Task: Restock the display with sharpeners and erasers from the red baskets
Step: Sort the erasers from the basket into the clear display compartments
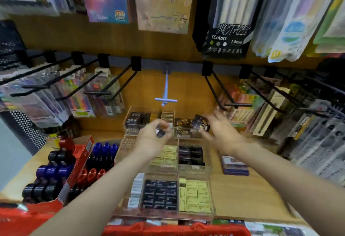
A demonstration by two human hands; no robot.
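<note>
In the middle of the frame we see a clear plastic display case (209,168) with several compartments, standing on a wooden shelf (248,194). The nearest compartments hold black erasers (160,194) at the left and pale yellow erasers (195,195) at the right, with a narrow row of white ones along the left side. The middle row holds more yellow and dark boxes, and the far compartments hold dark boxed items whose print is too blurred to read. To the left stands a red cardboard tray (78,168) with blue, black and red sharpeners (50,172) in rows. A red basket (175,229) shows at the bottom edge, and we cannot tell what lies in it. Our left hand (152,138) reaches over the far compartments, and its fingers pinch one small dark eraser (161,133). Our right hand (222,133) is near it, at the right; its fingers look spread and touch a dark packet (200,122) at the back row, but motion blur hides whether they really grip it. The two hands are apart. Above, black hooks (119,79) carry pen packs, and more packs hang in the upper part of the frame.
</note>
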